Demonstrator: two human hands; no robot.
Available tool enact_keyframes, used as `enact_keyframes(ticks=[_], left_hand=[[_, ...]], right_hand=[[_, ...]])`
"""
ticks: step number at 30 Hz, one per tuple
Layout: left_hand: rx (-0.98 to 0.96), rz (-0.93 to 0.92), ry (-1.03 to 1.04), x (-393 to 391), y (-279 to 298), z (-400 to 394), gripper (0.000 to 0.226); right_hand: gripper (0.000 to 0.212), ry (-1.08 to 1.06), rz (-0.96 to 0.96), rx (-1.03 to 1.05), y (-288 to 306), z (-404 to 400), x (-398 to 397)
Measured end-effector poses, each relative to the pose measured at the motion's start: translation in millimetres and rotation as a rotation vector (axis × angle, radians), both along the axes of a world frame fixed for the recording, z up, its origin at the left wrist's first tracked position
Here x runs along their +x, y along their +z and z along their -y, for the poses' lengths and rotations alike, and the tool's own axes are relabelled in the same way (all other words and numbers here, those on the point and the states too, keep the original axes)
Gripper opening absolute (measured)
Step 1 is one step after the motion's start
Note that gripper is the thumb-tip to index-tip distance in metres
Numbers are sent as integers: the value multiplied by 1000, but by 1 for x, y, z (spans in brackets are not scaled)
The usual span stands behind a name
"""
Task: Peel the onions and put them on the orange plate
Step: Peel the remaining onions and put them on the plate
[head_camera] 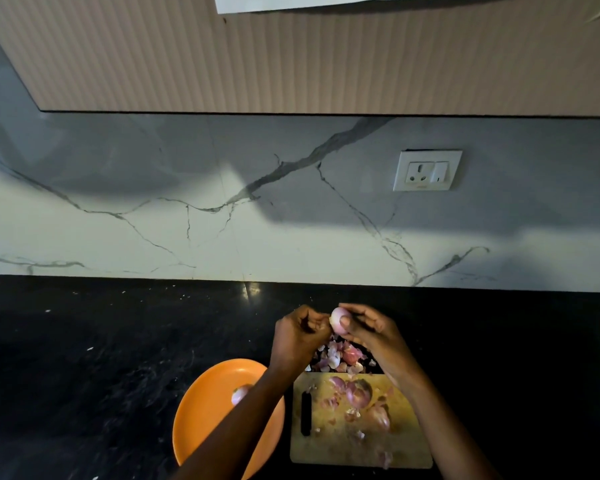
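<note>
I'm looking down at a black speckled worktop (84,358) running under a white marble-look backsplash (187,220) and a ribbed cabinet (291,64). A white wall socket (427,170) is sitting on the backsplash; no writing on it is legible to me. An orange plate (201,417) is lying on the worktop at left, carrying one peeled onion (240,393), partly hidden by my left forearm. Just beside the plate, a wooden cutting board (329,448) is holding unpeeled onions (361,393) and skin scraps. A pile of peels (340,356) is lying on the worktop just behind the board. I'm holding a small onion (337,322) above that pile: my right hand (371,329) is gripping it, thumb on its face, and my left hand (300,336) is pinching at its left edge, fingers curled.
</note>
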State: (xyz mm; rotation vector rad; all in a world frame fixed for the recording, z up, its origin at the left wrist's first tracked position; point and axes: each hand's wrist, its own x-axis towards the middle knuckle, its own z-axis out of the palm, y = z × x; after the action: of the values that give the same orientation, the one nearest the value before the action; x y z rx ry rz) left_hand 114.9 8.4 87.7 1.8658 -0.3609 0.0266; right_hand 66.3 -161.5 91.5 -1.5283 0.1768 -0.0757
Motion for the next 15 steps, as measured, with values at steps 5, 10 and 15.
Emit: enact_keyframes(ticks=[5, 10, 15], left_hand=[[24, -131, -9, 5, -7, -6, 10], [117, -112, -72, 7, -16, -10, 17], [182, -37, -116, 9, -15, -7, 33]], right_hand=[[39, -30, -10, 104, 0, 7, 0], [38, -61, -29, 100, -6, 11, 0], [43, -65, -33, 68, -9, 11, 1]])
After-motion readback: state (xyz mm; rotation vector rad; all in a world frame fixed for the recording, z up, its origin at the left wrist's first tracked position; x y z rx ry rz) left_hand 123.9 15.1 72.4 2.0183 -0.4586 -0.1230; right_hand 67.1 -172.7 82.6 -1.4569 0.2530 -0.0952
